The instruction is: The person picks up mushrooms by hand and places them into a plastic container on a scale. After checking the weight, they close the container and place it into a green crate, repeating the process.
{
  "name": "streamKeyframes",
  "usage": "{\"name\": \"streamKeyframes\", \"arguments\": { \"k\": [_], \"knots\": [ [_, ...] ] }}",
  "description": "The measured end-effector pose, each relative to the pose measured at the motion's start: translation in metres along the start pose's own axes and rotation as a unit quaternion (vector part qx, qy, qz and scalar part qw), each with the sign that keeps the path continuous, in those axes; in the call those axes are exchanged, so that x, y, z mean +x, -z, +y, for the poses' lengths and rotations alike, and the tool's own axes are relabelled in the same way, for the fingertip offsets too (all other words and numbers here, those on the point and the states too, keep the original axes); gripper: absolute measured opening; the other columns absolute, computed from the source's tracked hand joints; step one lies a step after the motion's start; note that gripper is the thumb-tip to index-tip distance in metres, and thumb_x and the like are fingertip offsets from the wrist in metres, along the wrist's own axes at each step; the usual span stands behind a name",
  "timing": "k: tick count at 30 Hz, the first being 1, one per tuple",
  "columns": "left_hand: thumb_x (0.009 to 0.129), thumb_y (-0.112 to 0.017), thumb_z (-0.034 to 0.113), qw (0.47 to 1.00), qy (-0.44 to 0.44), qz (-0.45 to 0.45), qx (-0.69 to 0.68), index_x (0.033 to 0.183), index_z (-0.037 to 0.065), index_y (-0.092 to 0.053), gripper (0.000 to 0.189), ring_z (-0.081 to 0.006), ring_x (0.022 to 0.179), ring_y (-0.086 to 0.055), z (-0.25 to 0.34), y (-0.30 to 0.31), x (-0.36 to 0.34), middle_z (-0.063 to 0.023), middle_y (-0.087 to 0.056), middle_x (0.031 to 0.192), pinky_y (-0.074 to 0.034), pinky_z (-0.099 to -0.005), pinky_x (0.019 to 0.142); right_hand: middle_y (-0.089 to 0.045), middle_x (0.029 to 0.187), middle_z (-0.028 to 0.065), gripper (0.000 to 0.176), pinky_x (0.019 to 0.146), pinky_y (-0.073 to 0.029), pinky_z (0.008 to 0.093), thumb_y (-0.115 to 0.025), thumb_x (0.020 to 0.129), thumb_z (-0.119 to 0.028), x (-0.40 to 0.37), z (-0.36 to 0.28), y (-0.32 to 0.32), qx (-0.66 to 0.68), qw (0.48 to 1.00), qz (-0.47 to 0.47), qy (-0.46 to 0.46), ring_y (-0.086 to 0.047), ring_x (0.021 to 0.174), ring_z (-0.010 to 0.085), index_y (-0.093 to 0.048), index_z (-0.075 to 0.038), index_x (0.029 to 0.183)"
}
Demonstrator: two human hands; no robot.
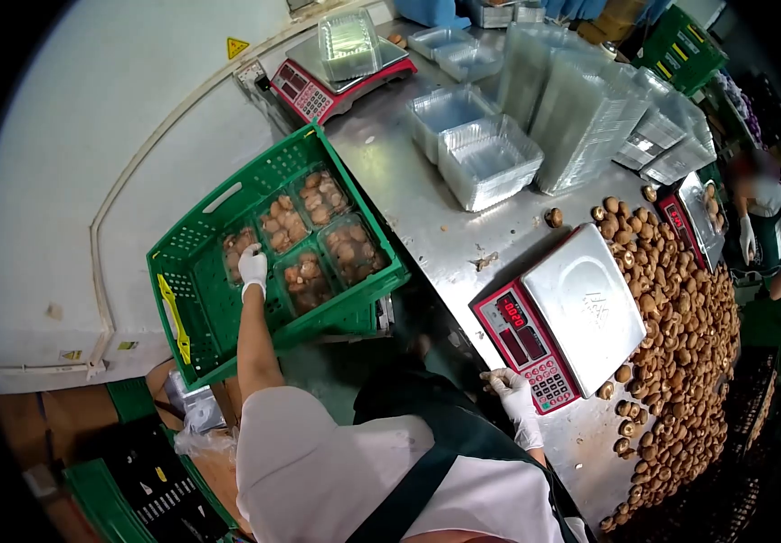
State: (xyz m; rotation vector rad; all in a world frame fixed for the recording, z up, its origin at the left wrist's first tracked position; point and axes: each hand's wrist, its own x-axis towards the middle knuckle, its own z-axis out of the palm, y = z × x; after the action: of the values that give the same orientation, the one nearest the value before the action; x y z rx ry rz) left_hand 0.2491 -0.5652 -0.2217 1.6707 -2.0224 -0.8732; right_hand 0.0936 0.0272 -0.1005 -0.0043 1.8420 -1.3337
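My left hand (253, 268), in a white glove, reaches into a green crate (213, 201). Its fingers are closed on the near edge of a clear plastic box of mushrooms (234, 246). Several more boxes of mushrooms (351, 249) sit beside it in the crate. My right hand (515, 398), also gloved, is at the steel table's edge by the keypad of a red scale (535, 339). Its fingers are curled together; whatever may be between them is too small to make out. The scale's metal plate (594, 308) carries nothing.
Loose mushrooms (680, 344) are heaped on the right of the steel table (381, 172). Stacked clear trays (580, 109) and open trays (490, 163) stand at the back. Another red scale (336, 86) holds a clear container (349, 45). A co-worker (771, 217) stands at far right.
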Motion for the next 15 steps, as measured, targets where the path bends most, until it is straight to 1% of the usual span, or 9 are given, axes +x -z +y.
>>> {"name": "streamKeyframes", "arguments": {
  "k": [2, 4, 6, 7, 9, 10, 13, 14, 15],
  "knots": [
    [0.078, -0.06, 0.012, 0.998, -0.046, 0.038, -0.001, 0.106, 0.008, -0.067, 0.028, -0.0273, 0.095, -0.063, 0.053, -0.005, -0.011, -0.0147, -0.067, 0.103, -0.047, -0.0312, 0.085, -0.068, 0.094, 0.0063, 0.016, 0.072, -0.049, 0.0228, -0.054, 0.093, -0.011, 0.0, -0.004, -0.003, -0.005, 1.0, 0.001, -0.007, -0.061, 0.075, 0.0102, -0.063, 0.001, 0.098],
    [0.08, -0.061, 0.013, 0.993, -0.112, 0.018, -0.03, 0.104, 0.006, -0.066, 0.025, -0.0263, 0.096, -0.063, 0.106, -0.03, -0.017, -0.0147, -0.066, 0.104, -0.047, -0.0322, 0.087, -0.068, 0.096, 0.0074, 0.016, 0.073, -0.05, 0.0238, -0.054, 0.093, -0.009, -0.001, -0.013, -0.006, -0.009, 1.0, 0.0, -0.024, -0.061, 0.078, 0.0107, -0.062, 0.003, 0.099],
    [0.082, -0.06, 0.011, 0.941, -0.307, -0.059, -0.134, 0.103, 0.004, -0.066, 0.023, -0.0253, 0.098, -0.063, 0.177, -0.051, -0.044, -0.0145, -0.066, 0.105, -0.047, -0.0331, 0.088, -0.069, 0.089, 0.0057, 0.014, 0.071, -0.05, 0.0232, -0.058, 0.09, -0.01, 0.005, 0.001, -0.005, 0.001, 0.999, 0.015, 0.052, -0.06, 0.077, 0.0088, -0.066, -0.001, 0.096],
    [0.082, -0.06, 0.011, 0.918, -0.362, -0.084, -0.137, 0.103, 0.003, -0.065, 0.023, -0.0255, 0.098, -0.063, 0.214, -0.061, -0.061, -0.0143, -0.066, 0.106, -0.047, -0.0331, 0.088, -0.069, 0.094, 0.0048, 0.013, 0.074, -0.049, 0.0228, -0.058, 0.089, -0.009, 0.001, -0.005, -0.004, -0.028, 0.998, 0.024, 0.048, -0.061, 0.077, 0.0091, -0.066, 0.0, 0.095],
    [0.082, -0.063, 0.011, 0.857, -0.484, -0.114, -0.139, 0.102, 0.002, -0.065, 0.022, -0.0276, 0.099, -0.062, 0.291, -0.071, -0.109, -0.0143, -0.066, 0.105, -0.047, -0.0332, 0.089, -0.069, 0.087, 0.0049, 0.014, 0.073, -0.049, 0.024, -0.059, 0.089, -0.012, -0.005, -0.006, 0.0, -0.043, 0.995, 0.048, 0.07, -0.06, 0.075, 0.0096, -0.066, -0.002, 0.095],
    [0.081, -0.064, 0.011, 0.825, -0.514, -0.159, -0.176, 0.103, 0.003, -0.064, 0.023, -0.029, 0.102, -0.061, 0.325, -0.073, -0.137, -0.0147, -0.064, 0.108, -0.046, -0.0338, 0.09, -0.068, 0.084, 0.005, 0.015, 0.072, -0.049, 0.0244, -0.059, 0.089, -0.014, -0.011, -0.009, 0.003, -0.056, 0.994, 0.061, 0.069, -0.06, 0.075, 0.0092, -0.066, -0.002, 0.095],
    [0.084, -0.062, 0.019, 0.741, -0.634, -0.195, -0.106, 0.111, 0.0, -0.06, 0.033, -0.0316, 0.111, -0.055, 0.378, -0.115, -0.171, -0.0172, -0.059, 0.117, -0.043, -0.0365, 0.095, -0.065, 0.077, 0.004, 0.017, 0.069, -0.048, 0.0255, -0.06, 0.089, -0.017, -0.03, 0.001, 0.012, -0.048, 0.988, 0.12, 0.081, -0.059, 0.072, 0.0095, -0.066, -0.003, 0.095],
    [0.085, -0.06, 0.029, 0.739, -0.638, -0.204, -0.067, 0.116, -0.001, -0.057, 0.043, -0.033, 0.112, -0.054, 0.388, -0.13, -0.177, -0.0194, -0.058, 0.118, -0.042, -0.0381, 0.095, -0.066, 0.081, 0.0048, 0.018, 0.07, -0.048, 0.0246, -0.06, 0.09, -0.018, -0.038, 0.002, 0.016, -0.04, 0.989, 0.128, 0.064, -0.06, 0.076, 0.0093, -0.065, -0.002, 0.096],
    [0.086, -0.058, 0.033, 0.764, -0.601, -0.236, 0.015, 0.122, 0.003, -0.056, 0.046, -0.0317, 0.118, -0.05, 0.396, -0.14, -0.182, -0.0193, -0.054, 0.125, -0.039, -0.0358, 0.098, -0.066, 0.08, 0.0048, 0.018, 0.07, -0.049, 0.0248, -0.06, 0.09, -0.019, -0.045, 0.009, 0.019, -0.038, 0.985, 0.157, 0.067, -0.06, 0.076, 0.0097, -0.066, -0.003, 0.096]
  ]
}}
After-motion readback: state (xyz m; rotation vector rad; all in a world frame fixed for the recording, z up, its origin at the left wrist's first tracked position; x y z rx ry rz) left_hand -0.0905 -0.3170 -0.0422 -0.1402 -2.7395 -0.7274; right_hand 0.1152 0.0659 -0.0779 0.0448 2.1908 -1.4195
